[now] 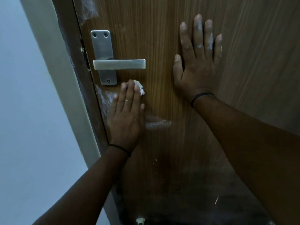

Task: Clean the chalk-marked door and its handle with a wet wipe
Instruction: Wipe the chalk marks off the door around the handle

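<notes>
The brown wooden door (162,38) fills the view. A metal lever handle (119,64) on a metal backplate sits near its left edge. My left hand (127,114) lies flat just below the backplate, fingers straight, pressing a crumpled white wet wipe (140,87) against the wood; only a bit of the wipe shows past my fingertips. White chalk smears (105,99) lie left of that hand, another chalk streak (158,123) to its right, and more chalk (90,7) at the top left. My right hand (196,62) presses flat on the door to the right of the handle, fingers spread and chalk-dusted.
The dark door frame (76,82) and a pale wall (24,111) run down the left. A small white object (140,221) sits at the door's bottom edge. The lower door is in shadow.
</notes>
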